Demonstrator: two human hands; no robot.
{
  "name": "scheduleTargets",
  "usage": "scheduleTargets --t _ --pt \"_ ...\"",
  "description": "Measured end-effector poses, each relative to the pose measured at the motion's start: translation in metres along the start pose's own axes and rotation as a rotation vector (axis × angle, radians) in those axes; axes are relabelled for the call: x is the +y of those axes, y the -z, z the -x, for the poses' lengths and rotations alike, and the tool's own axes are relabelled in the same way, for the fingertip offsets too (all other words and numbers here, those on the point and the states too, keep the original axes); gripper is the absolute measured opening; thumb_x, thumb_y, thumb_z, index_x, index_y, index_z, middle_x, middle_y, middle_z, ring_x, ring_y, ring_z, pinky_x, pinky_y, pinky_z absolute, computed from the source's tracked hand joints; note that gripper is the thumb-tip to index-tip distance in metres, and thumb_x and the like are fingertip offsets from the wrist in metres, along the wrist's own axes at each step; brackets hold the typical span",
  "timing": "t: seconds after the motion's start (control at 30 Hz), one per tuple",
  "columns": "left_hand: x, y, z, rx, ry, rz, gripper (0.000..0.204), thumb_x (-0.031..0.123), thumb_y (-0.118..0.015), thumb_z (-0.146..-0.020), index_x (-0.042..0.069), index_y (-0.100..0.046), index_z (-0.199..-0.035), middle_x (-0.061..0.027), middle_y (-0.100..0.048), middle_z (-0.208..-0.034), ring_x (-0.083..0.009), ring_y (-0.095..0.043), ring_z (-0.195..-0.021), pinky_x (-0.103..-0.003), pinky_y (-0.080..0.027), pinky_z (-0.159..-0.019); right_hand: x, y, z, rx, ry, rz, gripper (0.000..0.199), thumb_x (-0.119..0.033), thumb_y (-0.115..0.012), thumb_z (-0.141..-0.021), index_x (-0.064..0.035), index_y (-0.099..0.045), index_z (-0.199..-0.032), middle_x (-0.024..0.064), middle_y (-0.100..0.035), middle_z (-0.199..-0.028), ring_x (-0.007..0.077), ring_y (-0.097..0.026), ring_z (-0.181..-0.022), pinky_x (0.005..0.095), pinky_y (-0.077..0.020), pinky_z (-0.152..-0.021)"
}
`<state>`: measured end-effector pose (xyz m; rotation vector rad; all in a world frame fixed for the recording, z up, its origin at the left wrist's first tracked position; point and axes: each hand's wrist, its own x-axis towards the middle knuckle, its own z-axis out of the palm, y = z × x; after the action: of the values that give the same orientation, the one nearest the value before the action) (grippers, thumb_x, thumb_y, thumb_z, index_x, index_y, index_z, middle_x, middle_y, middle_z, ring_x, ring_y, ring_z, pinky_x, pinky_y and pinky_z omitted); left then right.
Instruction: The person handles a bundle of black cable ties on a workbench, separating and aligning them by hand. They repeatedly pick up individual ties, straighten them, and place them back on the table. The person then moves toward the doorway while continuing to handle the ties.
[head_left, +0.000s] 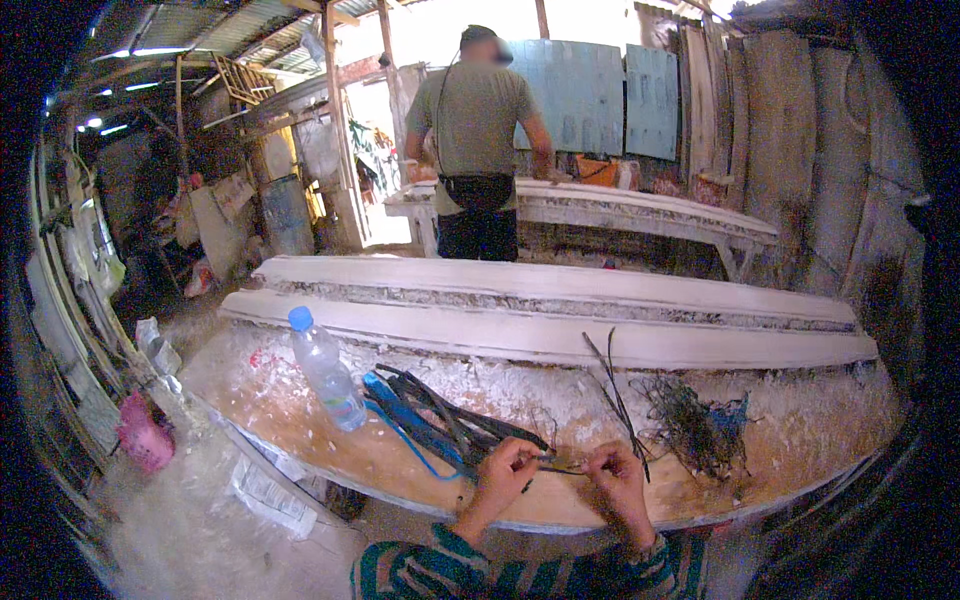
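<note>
Between my two hands a thin dark strand [562, 470] is held near the front edge of the work table [395, 472]. My left hand [498, 484] pinches one end, fingertips closed. Its other end sits in the closed fingertips of my right hand [620, 488]. Just beyond the left hand lies a bundle of black and blue strips [440, 412], with loose frayed ends toward my fingers. A few long dark strips [617, 400] lie beyond the right hand. To its right is a tangled heap of fine dark threads [695, 432] with a bit of blue in it.
A clear plastic bottle with a blue cap [328, 375] stands left of the bundle. Two long whitish boards [560, 338] run across the table's far side. Behind them a person [478, 130] faces away at another long bench [640, 207]. A pink bag [146, 432] lies at left.
</note>
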<state>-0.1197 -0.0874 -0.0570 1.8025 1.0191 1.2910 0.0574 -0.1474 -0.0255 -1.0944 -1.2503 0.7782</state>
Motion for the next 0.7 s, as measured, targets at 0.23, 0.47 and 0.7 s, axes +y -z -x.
scheduleTargets --t 0.23,0.47,0.7 --pt "0.020 0.006 0.020 -0.090 0.060 0.106 0.028 0.001 -0.066 -0.072 0.004 -0.054 -0.097 -0.0006 -0.053 -0.077 -0.0072 -0.053 -0.070 -0.022 -0.045 -0.062 0.001 -0.010 0.000 0.058 0.013 0.349 0.020 -0.003 -0.057 -0.076 -0.0055 -0.057 -0.096 0.0068 -0.056 -0.074 0.0102 -0.052 -0.067 0.0252 -0.0419 -0.057" --pt "0.048 -0.020 0.059 -0.490 0.028 0.332 0.039 0.010 -0.068 -0.074 0.005 -0.047 -0.107 -0.0030 -0.050 -0.089 -0.0071 -0.051 -0.075 -0.022 -0.045 -0.066 0.001 -0.005 0.007 -0.032 0.303 0.651 0.028 0.007 -0.047 -0.072 -0.0039 -0.060 -0.095 0.0119 -0.056 -0.077 0.0210 -0.054 -0.067 0.0271 -0.0410 -0.056" --pt "0.049 -0.003 0.050 -0.242 -0.031 0.034 0.016 0.009 -0.067 -0.074 0.006 -0.055 -0.084 -0.0004 -0.055 -0.080 -0.0066 -0.047 -0.059 -0.020 -0.041 -0.053 0.010 -0.007 0.005 0.142 0.339 0.331 0.030 0.009 -0.048 -0.071 -0.0036 -0.060 -0.096 0.0093 -0.051 -0.069 0.0206 -0.052 -0.064 0.0272 -0.0420 -0.059"
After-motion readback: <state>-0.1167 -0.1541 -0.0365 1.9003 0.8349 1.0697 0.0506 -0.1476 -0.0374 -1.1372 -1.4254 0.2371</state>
